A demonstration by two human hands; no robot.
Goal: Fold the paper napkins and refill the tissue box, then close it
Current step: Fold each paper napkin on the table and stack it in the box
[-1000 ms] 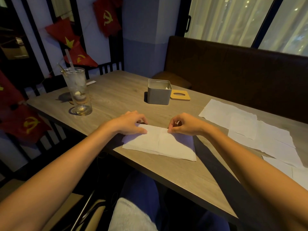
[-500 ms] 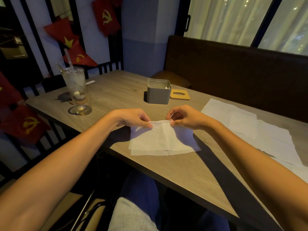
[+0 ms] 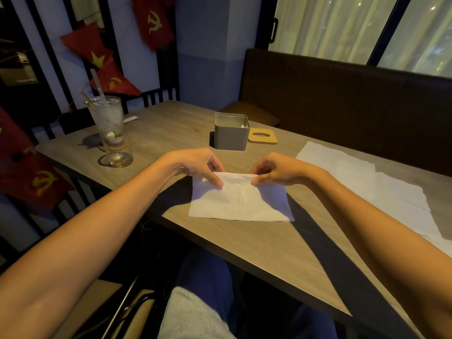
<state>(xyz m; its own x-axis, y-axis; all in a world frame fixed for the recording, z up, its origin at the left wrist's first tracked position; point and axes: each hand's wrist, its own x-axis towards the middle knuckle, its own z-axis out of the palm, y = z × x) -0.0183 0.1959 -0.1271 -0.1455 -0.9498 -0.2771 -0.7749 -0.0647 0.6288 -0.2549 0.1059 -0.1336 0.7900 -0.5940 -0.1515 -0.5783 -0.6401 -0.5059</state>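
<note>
At a wooden table [image 3: 171, 133] beside a dark bench, pinching the far edge of the napkin [image 3: 241, 204] with the left hand [image 3: 198, 165] and the right hand [image 3: 274, 168], thumb against fingertips. Now showing one flush near edge, against two offset layers half a second ago. Beyond, standing open, the tissue box [image 3: 231, 137], showing a scrap of white inside; lying just beside it, the lid [image 3: 263, 138].

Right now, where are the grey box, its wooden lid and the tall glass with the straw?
Grey square metal tissue box [image 3: 231, 140]: head view, front wall.
Flat wooden lid with oval slot [image 3: 263, 140]: head view, near edge.
Tall clear drinking glass [image 3: 111, 133]: head view, middle of its side.
</note>
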